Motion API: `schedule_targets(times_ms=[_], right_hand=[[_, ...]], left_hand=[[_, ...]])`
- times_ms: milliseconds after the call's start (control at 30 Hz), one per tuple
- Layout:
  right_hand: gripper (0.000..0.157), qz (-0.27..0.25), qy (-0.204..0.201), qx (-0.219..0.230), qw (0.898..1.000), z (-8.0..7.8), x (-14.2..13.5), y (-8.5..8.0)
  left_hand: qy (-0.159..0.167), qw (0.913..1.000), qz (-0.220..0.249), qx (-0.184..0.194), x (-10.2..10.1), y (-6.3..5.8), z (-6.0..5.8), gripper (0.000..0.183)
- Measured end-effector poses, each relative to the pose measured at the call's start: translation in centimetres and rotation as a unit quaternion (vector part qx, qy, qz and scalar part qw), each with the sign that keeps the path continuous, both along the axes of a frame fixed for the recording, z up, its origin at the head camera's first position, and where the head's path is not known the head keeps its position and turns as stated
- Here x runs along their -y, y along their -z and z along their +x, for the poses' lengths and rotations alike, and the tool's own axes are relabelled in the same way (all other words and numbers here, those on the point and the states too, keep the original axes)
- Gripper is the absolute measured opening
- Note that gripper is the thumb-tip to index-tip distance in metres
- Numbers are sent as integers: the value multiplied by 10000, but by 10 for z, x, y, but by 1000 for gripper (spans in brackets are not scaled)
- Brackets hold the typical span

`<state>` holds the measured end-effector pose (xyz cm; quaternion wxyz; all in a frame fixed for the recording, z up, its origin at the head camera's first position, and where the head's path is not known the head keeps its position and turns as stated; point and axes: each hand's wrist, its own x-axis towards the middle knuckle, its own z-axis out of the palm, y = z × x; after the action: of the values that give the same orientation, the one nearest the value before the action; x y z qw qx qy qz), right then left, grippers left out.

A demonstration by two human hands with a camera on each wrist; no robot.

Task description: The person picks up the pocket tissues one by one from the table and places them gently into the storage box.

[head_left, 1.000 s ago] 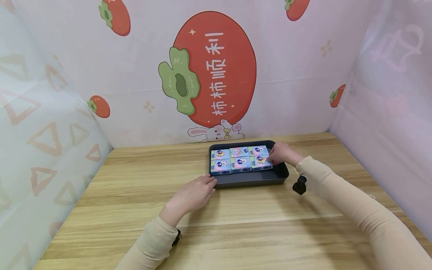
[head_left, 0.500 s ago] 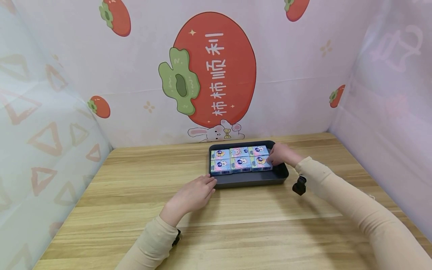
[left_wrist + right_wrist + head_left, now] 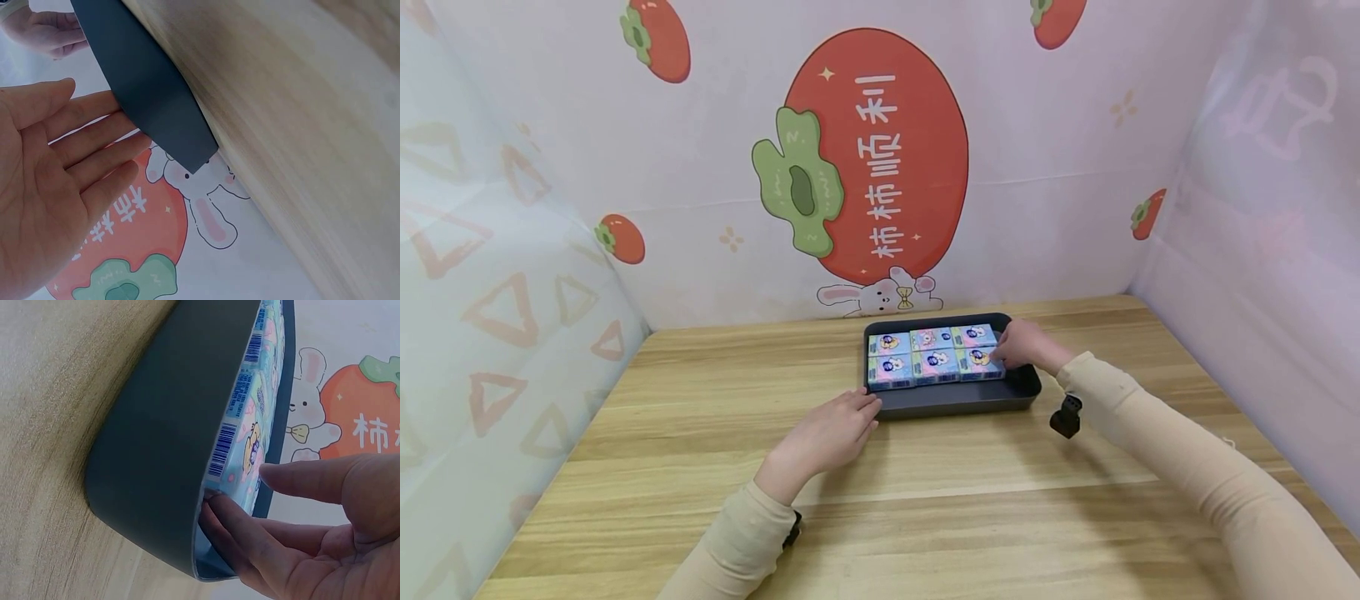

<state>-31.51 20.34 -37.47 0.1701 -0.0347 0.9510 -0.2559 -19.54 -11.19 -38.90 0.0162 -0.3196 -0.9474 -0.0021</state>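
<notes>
In the head view a dark grey tray point(image 3: 958, 407) sits at the back of the table, with several blue cartoon-printed tissue packs point(image 3: 936, 364) in two rows inside it. My right hand point(image 3: 1027, 343) reaches over the tray's right end and pinches the front right tissue pack point(image 3: 249, 450); the right wrist view has the thumb at its printed top and the fingers down at its end, inside the tray wall. My left hand point(image 3: 835, 427) rests its straight fingertips at the tray's front left corner. Seen from the left wrist, those fingers point(image 3: 97, 134) lie against the tray's outer wall.
The wooden table point(image 3: 715, 400) stretches in front and to both sides of the tray. Close behind the tray rises a backdrop point(image 3: 715, 275) with persimmon and rabbit prints, and patterned side sheets stand left and right. A small black camera point(image 3: 1066, 416) hangs at the right wrist.
</notes>
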Motion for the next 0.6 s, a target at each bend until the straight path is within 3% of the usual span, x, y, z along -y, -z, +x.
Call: schedule_targets(times_ms=[400, 600], right_hand=[[32, -179, 112, 12, 9998, 2, -4, -3], [36, -426, 59, -290, 9987, 10, -8, -9]], left_hand=[[-29, 10000, -11, 52, 0, 1, -1, 39], [5, 10000, -14, 37, 0, 2, -1, 39]])
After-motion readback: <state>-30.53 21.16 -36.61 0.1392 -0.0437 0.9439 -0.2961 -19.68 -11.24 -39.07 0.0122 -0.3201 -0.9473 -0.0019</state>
